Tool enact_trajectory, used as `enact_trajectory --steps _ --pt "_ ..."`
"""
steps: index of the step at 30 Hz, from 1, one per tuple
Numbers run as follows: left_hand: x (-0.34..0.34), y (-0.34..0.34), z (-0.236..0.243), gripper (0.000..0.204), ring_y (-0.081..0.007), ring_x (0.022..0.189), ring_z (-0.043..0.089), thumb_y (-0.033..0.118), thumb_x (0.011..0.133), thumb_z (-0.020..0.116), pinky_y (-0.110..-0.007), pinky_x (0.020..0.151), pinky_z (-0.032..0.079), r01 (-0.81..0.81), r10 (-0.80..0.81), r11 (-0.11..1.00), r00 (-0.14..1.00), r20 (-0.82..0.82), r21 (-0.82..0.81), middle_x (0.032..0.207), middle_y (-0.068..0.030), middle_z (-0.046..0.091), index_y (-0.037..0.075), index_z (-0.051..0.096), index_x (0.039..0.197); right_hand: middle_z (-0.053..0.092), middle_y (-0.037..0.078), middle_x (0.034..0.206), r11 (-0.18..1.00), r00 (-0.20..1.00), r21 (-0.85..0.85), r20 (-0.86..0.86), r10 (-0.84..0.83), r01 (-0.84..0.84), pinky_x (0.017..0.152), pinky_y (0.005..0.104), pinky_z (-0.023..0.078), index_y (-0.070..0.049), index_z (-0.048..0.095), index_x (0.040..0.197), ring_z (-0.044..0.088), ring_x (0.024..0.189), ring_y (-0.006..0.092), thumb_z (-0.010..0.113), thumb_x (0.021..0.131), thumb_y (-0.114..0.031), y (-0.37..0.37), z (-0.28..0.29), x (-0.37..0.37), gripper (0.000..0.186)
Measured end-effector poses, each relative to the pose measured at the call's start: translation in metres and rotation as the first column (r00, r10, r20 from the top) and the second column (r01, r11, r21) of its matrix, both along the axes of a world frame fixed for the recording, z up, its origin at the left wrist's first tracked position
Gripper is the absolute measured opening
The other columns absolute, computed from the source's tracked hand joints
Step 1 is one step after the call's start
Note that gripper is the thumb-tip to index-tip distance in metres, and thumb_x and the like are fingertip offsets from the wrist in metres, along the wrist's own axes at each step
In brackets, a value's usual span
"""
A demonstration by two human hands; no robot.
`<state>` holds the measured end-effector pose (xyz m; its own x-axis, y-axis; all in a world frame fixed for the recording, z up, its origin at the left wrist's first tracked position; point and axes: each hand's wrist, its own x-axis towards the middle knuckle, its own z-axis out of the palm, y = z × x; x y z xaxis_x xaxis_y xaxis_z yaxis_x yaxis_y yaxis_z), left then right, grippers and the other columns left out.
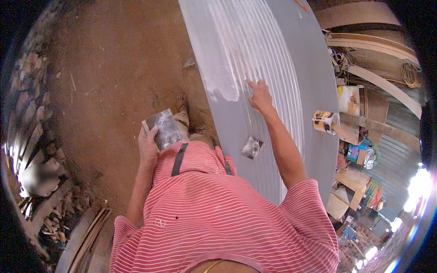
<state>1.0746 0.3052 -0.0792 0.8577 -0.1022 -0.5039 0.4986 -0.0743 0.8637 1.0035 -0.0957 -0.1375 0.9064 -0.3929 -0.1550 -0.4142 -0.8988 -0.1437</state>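
Observation:
My left hand (148, 144) is closed on the edge of a flat, dark square plate (167, 132) smeared with white paste, held beside my hip. A thin wooden strip runs along the plate's edge near the fingers. My right hand (260, 96) reaches over a long grey panel (314, 77), its fingers apart and stretched toward the surface; no tool shows in it. Under those fingertips are long white ridges and smears of filler (255, 41). A small dark square plate (251, 148) with white smears lies on the panel, near my right forearm.
An open can (325, 122) with a yellow and black label stands at the panel's right side. Beyond it are wooden boards (382, 88), a coiled cord (410, 74) and shelves of goods. Brown earth floor (109, 82) lies left, with piled wood scraps (57, 227) farther left.

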Motion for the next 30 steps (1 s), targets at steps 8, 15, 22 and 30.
enact_trajectory --steps 8,15,22,30 --pt "-0.017 0.004 -0.008 0.042 -0.0178 0.096 0.056 0.017 0.086 0.056 -0.030 0.083 0.046 -0.021 0.016 0.998 0.996 -0.082 -0.064 0.106 -0.0084 0.057 -0.002 0.047 0.122 0.033 0.029 0.136 0.996 0.977 0.079 -0.214 -0.009 0.026 0.102 0.0465 0.037 -0.023 0.042 0.136 0.037 0.126 0.0431 0.061 0.077 -0.011 0.005 0.013 -0.012 0.062" --pt "-0.012 -0.001 0.009 0.031 -0.0139 0.091 0.056 0.013 0.088 0.055 -0.027 0.082 0.044 0.027 -0.029 0.990 1.000 -0.012 -0.138 0.102 -0.0072 0.059 -0.002 0.053 0.114 0.036 0.026 0.132 0.998 0.989 0.010 -0.133 -0.062 0.064 0.097 0.0437 0.041 -0.021 0.051 0.129 0.040 0.122 0.0404 0.059 0.071 -0.003 0.014 0.008 -0.034 0.061" --pt "-0.007 -0.005 0.005 0.031 -0.0145 0.092 0.055 0.013 0.088 0.053 -0.029 0.085 0.043 0.039 -0.039 0.999 0.999 0.011 -0.016 0.103 -0.0071 0.058 -0.003 0.052 0.115 0.064 0.011 0.105 0.797 0.740 0.389 0.327 -0.588 0.461 0.083 0.0316 0.047 -0.005 0.061 0.114 0.060 0.094 0.0195 0.068 0.077 -0.014 -0.079 -0.007 -0.150 0.039" --pt "-0.004 -0.021 0.051 0.028 -0.0150 0.090 0.057 0.013 0.089 0.052 -0.028 0.077 0.048 0.213 -0.217 0.974 0.975 -0.052 -0.076 0.102 -0.0070 0.058 -0.002 0.051 0.113 0.065 0.019 0.085 0.576 0.577 -0.211 0.574 -0.581 0.790 0.072 0.0443 0.049 0.001 0.066 0.088 0.063 0.079 0.0333 0.063 0.081 -0.027 -0.259 0.104 -0.307 0.029"
